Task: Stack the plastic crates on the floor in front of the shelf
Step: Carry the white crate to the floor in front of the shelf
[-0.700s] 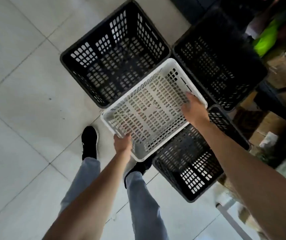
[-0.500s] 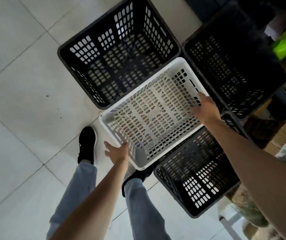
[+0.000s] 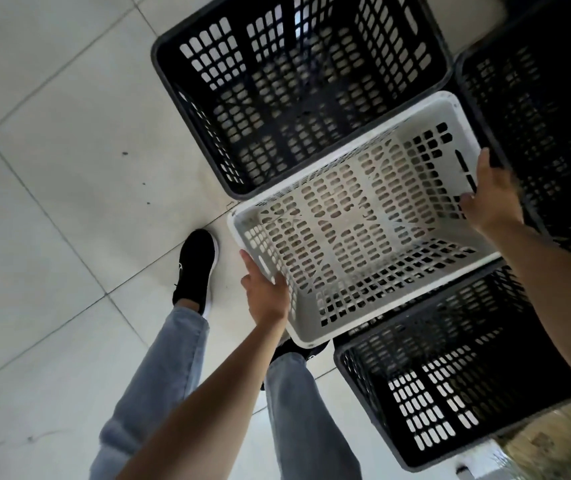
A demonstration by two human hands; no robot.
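A white slatted plastic crate (image 3: 353,230) hangs tilted above the tiled floor, between three black crates. My left hand (image 3: 266,292) grips its near-left end wall beside the handle slot, thumb over the rim. At the far-right end wall my right hand (image 3: 491,199) holds on, with the thumb inside and the fingers over the rim. One black crate (image 3: 294,98) stands behind it, a second (image 3: 554,126) to the right, and a third (image 3: 450,375) at the lower right. All of the crates hold nothing.
My legs in jeans and black shoes (image 3: 196,268) stand just left of and below the white crate. Pale floor tiles (image 3: 52,202) stretch out to the left. Brownish clutter (image 3: 561,445) shows at the bottom right corner.
My left hand came off the white crate half a second ago and now holds its end wall again. The view has dropped closer to the crates.
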